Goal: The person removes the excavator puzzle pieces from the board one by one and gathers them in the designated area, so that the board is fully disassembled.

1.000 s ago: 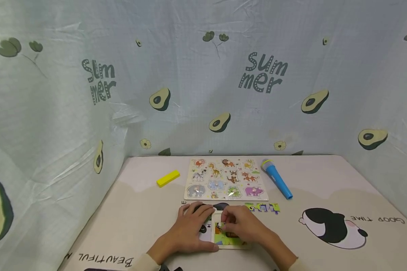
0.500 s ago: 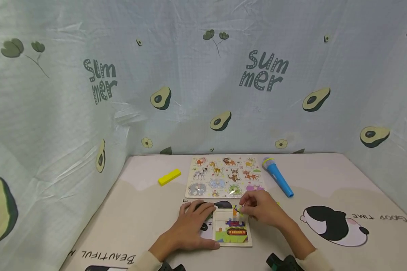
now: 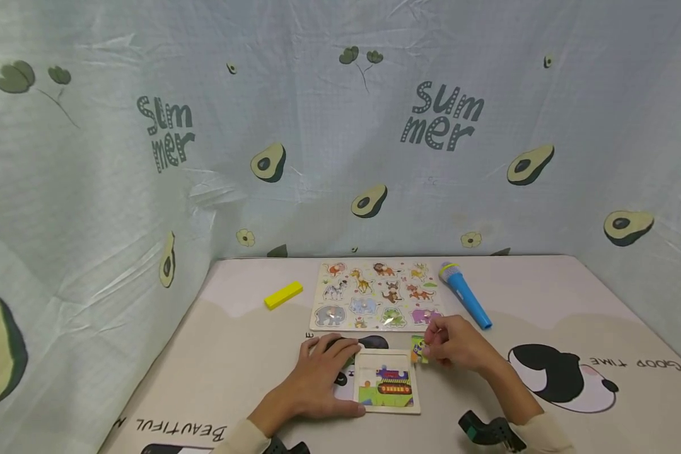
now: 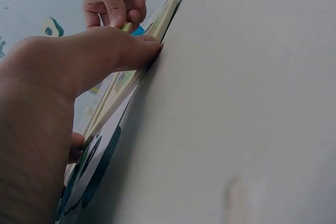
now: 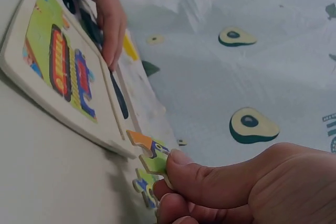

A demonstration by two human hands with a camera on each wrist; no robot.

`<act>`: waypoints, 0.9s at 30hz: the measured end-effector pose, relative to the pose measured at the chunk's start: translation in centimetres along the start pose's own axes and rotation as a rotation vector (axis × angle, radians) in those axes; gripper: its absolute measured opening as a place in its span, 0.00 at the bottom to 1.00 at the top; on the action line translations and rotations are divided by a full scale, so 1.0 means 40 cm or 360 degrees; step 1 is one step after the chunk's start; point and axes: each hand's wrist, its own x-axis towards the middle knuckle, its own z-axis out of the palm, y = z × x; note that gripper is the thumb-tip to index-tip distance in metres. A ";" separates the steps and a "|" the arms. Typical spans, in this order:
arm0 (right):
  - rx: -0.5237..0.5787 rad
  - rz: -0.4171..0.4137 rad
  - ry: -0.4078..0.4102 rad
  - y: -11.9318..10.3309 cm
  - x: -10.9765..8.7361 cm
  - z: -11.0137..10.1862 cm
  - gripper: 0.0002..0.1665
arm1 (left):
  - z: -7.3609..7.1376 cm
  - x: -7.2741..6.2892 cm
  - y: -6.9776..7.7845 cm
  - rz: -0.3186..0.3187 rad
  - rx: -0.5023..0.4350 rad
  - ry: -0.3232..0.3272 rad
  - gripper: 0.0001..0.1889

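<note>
A small wooden jigsaw tray (image 3: pixel 387 381) lies in front of me, partly filled with a picture of a purple and orange tracked vehicle on green. My left hand (image 3: pixel 323 383) rests along its left side, fingers spread toward the far corner. In the left wrist view, the thumb (image 4: pixel 139 51) touches the tray's near edge. My right hand (image 3: pixel 459 343) is just beyond the tray's far right corner. Between thumb and forefinger it pinches a green and orange puzzle piece (image 5: pixel 152 153). Below that piece, another puzzle piece (image 5: pixel 144 187) shows in the right wrist view, partly hidden by the fingers.
Behind the tray lies an animal peg puzzle board (image 3: pixel 377 296). A blue toy microphone (image 3: pixel 466 297) is to its right, a yellow block (image 3: pixel 284 295) to its left. A printed curtain (image 3: pixel 318 126) hangs along the table's back edge. The tabletop (image 3: pixel 232 353) has cartoon prints.
My right hand has moved from over the tray to beyond its far right corner, uncovering the tray's picture and bringing the pinched piece into sight. My left hand has stayed in place.
</note>
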 end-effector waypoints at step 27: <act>-0.0290 0.0265 0.0173 0.012 -0.001 0.029 0.14 | -0.003 0.001 0.002 -0.0010 -0.0012 -0.0012 0.55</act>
